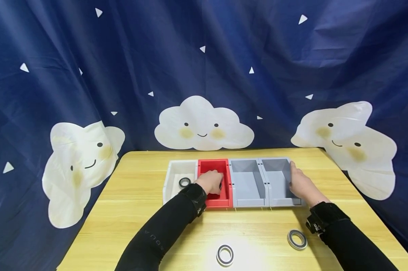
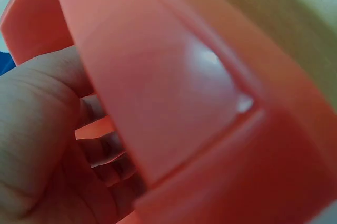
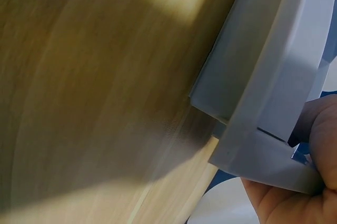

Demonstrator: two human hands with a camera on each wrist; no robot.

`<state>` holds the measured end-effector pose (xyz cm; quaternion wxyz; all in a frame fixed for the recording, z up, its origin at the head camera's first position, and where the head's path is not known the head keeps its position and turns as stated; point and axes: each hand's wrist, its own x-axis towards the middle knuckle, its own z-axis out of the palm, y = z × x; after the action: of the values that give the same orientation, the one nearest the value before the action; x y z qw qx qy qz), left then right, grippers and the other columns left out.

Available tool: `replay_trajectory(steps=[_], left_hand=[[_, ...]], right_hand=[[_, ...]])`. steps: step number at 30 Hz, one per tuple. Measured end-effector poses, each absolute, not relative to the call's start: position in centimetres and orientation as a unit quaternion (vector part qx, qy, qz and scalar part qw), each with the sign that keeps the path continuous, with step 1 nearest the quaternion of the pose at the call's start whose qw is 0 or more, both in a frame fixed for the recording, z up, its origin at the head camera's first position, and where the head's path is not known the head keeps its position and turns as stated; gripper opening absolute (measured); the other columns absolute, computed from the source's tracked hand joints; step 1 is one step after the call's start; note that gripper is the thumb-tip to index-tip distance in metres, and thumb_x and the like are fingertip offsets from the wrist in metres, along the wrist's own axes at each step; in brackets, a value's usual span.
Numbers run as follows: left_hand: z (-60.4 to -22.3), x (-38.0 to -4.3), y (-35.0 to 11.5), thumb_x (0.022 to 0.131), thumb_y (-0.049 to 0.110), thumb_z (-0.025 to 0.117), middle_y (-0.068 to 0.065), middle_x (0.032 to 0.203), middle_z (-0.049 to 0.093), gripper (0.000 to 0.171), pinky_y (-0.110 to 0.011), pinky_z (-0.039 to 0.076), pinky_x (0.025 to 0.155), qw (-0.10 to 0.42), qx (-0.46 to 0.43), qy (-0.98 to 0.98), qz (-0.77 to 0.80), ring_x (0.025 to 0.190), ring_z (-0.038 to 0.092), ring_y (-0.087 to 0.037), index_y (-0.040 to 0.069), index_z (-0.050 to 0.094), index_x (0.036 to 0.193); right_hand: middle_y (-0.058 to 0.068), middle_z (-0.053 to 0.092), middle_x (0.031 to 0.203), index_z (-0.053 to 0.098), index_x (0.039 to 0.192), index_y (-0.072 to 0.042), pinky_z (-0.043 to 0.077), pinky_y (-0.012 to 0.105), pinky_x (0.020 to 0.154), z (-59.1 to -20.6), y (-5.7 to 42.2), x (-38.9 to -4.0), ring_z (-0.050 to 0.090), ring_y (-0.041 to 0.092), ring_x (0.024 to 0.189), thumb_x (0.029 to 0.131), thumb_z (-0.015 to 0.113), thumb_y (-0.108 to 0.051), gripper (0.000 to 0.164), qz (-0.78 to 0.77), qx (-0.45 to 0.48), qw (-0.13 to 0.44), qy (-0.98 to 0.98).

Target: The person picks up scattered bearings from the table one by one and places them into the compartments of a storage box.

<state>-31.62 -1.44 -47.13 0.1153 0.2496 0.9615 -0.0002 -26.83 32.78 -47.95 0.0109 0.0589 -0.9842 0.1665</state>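
My left hand [image 1: 210,181] reaches down into the red bin [image 1: 215,203]. A dark piece of a ring bearing [image 1: 220,186] shows at its fingertips. In the left wrist view the bin's red wall [image 2: 142,76] hides the fingertips of the curled left hand [image 2: 47,129]. At the far right of the row, my right hand [image 1: 303,183] grips the outer side wall of the end grey bin [image 1: 285,202]. Close up, the right hand [image 3: 316,182] wraps around the edge of that grey wall [image 3: 263,166], with its fingertips partly hidden.
Left of the red bin, a white bin [image 1: 171,180] holds a ring bearing [image 1: 184,182]. Another grey bin [image 1: 248,180] stands between the red one and the end one. Two ring bearings lie on the wooden table, one front centre [image 1: 220,256], another bearing [image 1: 303,244] by the right wrist.
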Motion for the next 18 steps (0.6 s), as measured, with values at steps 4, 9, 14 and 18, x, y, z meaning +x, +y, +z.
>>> replay_trajectory(steps=[4, 9, 14, 18], left_hand=[[-47.03, -31.67, -1.39, 0.077, 0.028, 0.084, -0.005, 0.11, 0.063, 0.048, -0.037, 0.055, 0.084, 0.114, 0.246, 0.963, -0.003, 0.107, 0.058, -0.02, 0.014, 0.065, 0.119], [-46.82, -31.58, -1.34, 0.079, 0.028, 0.083, -0.006, 0.117, 0.062, 0.056, -0.038, 0.054, 0.086, 0.117, 0.24, 0.964, -0.006, 0.111, 0.057, -0.022, 0.014, 0.063, 0.129], [-46.7, -31.32, -1.21, 0.078, 0.027, 0.084, -0.007, 0.125, 0.061, 0.063, -0.041, 0.054, 0.088, 0.126, 0.23, 0.965, -0.001, 0.115, 0.057, -0.024, 0.014, 0.06, 0.135], [-46.76, -31.1, -1.15, 0.079, 0.028, 0.083, -0.007, 0.128, 0.06, 0.065, -0.041, 0.054, 0.089, 0.128, 0.226, 0.966, -0.006, 0.117, 0.057, -0.025, 0.014, 0.058, 0.137]], right_hand=[[0.051, 0.042, 0.123, 0.008, 0.145, 0.024, 0.047, 0.064, 0.09, -47.83, 32.75, -26.89, 0.054, 0.056, 0.107, 0.08, 0.062, 0.009, 0.086, 0.169, 0.059, 0.014, -0.984], [0.052, 0.042, 0.122, 0.007, 0.144, 0.025, 0.046, 0.064, 0.09, -47.8, 32.85, -27.01, 0.054, 0.057, 0.108, 0.08, 0.061, 0.009, 0.085, 0.168, 0.066, 0.023, -0.983], [0.052, 0.043, 0.12, 0.008, 0.143, 0.026, 0.047, 0.064, 0.088, -47.99, 32.92, -26.93, 0.054, 0.058, 0.107, 0.079, 0.061, 0.009, 0.084, 0.165, 0.071, 0.025, -0.983], [0.052, 0.043, 0.12, 0.009, 0.143, 0.026, 0.047, 0.064, 0.088, -48.11, 32.89, -26.81, 0.054, 0.058, 0.106, 0.079, 0.061, 0.009, 0.084, 0.165, 0.071, 0.025, -0.983]])
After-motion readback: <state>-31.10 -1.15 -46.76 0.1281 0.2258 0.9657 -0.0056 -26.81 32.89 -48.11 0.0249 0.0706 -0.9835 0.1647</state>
